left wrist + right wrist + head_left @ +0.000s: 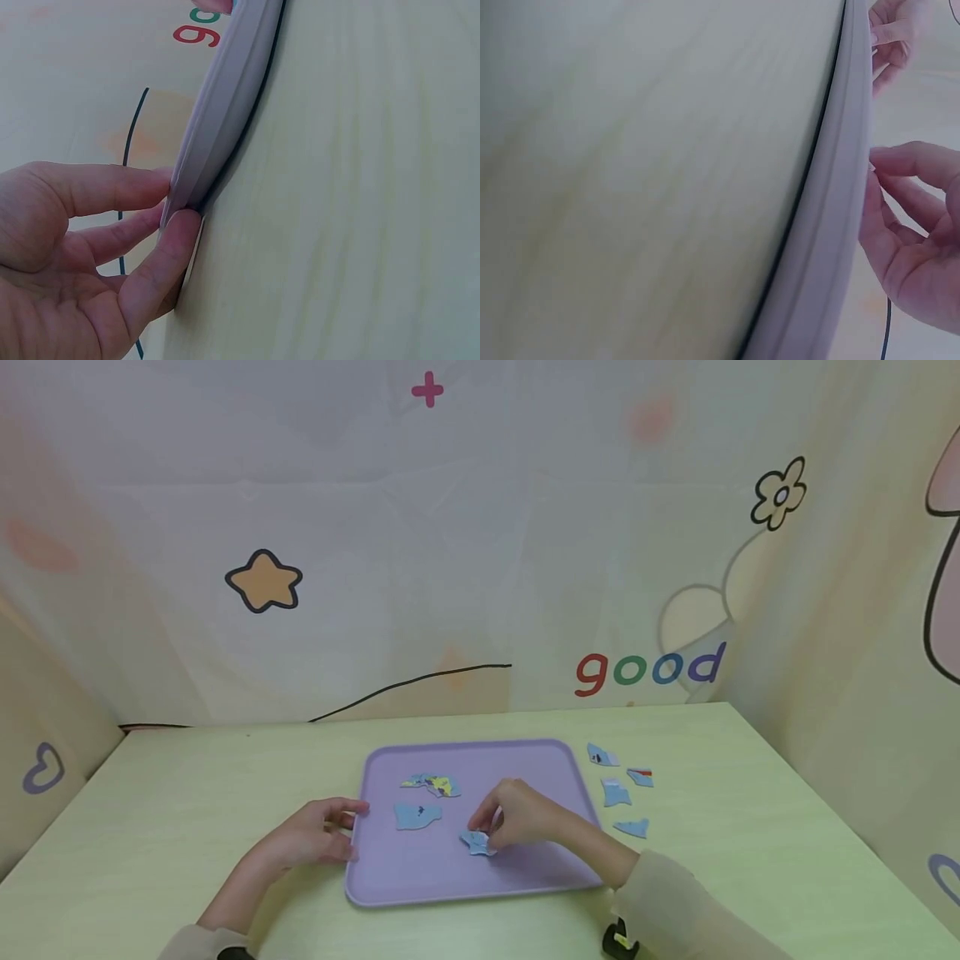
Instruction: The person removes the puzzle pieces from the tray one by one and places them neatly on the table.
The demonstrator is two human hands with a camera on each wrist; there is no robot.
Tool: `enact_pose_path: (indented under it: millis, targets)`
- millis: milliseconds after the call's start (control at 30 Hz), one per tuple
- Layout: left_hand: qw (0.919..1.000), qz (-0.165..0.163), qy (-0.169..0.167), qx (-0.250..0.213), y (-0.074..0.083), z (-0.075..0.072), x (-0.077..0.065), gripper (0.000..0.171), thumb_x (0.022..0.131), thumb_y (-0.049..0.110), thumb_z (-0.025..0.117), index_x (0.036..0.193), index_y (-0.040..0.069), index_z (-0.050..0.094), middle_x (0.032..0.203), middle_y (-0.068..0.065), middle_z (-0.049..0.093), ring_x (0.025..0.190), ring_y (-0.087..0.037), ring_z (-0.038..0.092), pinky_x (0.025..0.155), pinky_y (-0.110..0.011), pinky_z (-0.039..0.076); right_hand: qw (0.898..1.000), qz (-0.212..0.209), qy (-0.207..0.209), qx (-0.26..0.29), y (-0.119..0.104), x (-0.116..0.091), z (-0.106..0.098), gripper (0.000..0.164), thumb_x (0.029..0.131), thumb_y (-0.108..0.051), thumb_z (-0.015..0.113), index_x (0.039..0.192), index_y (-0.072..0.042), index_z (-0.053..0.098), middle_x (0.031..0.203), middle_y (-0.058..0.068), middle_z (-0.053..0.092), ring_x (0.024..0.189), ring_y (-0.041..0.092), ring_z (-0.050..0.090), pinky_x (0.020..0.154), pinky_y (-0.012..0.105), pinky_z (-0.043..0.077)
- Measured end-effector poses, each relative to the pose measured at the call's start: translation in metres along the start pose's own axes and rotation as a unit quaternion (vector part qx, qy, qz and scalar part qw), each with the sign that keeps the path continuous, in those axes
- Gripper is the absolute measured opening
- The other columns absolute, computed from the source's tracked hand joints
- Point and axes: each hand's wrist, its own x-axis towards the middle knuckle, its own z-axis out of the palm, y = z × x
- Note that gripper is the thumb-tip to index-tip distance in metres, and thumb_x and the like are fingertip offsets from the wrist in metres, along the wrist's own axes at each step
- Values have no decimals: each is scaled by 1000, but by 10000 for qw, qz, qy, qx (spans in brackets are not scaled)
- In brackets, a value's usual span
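Note:
A lilac tray (525,881) lies on the table, its rim (225,112) seen edge-on in the left wrist view. My left hand (318,832) holds the tray's left edge, thumb and fingers at the rim. Over the tray's front right part, my right hand (521,817) pinches a light-blue puzzle piece (474,841) between thumb and fingertips. The rim hides most of that piece from the right wrist view, where the curled right hand (922,232) shows. Left of it on the tray lie a blue puzzle piece (416,817) and a blue-and-yellow puzzle section (438,785).
On the table right of the tray lie several loose puzzle pieces: a blue one with dark marks (600,756), one with a red stripe (641,776), a blue-white one (616,792) and a plain blue one (633,827). A patterned curtain (450,568) stands behind the table.

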Motion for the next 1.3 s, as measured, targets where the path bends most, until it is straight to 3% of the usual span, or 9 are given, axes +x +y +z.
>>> enact_pose_path:
  millis: [233, 467, 867, 1067, 1300]
  targets:
    - [10000, -35, 25, 7, -2, 1, 2, 62, 69, -10, 67, 127, -6, 46, 102, -16, 49, 80, -21, 51, 72, -33, 53, 9999, 101, -137, 0, 3, -2, 1, 32, 58, 6, 77, 89, 4, 70, 84, 8, 69, 69, 10, 62, 60, 15, 49]
    - [10000, -43, 20, -62, 0, 3, 1, 62, 69, -11, 67, 126, -6, 46, 103, -16, 49, 81, -21, 52, 72, -34, 54, 9995, 58, 22, -298, 4, -5, -1, 25, 59, 6, 75, 84, 2, 71, 69, 2, 66, 59, 1, 52, 53, 15, 45]
    - [9999, 26, -46, -98, -1, 1, 1, 62, 69, -11, 66, 127, -7, 45, 102, -16, 49, 80, -21, 51, 73, -34, 54, 9916, 987, 97, 831, 17, -13, -9, 23, 68, 6, 71, 90, -1, 70, 67, 3, 63, 53, 9, 56, 52, 24, 51]
    - [9998, 74, -140, -152, -1, 0, 0, 62, 70, -10, 66, 127, -8, 44, 101, -16, 47, 80, -20, 51, 73, -34, 53, 9927, 884, -41, 824, 19, -12, -9, 26, 63, 8, 73, 88, 0, 71, 63, 1, 60, 52, 7, 54, 50, 22, 50]
    - [9998, 57, -82, -158, 0, 0, -1, 62, 69, -11, 66, 127, -8, 45, 101, -16, 48, 81, -20, 51, 73, -34, 53, 9987, 459, -22, 212, 17, -11, -7, 28, 59, 8, 76, 86, -1, 71, 61, -2, 57, 52, 3, 49, 46, 16, 42]
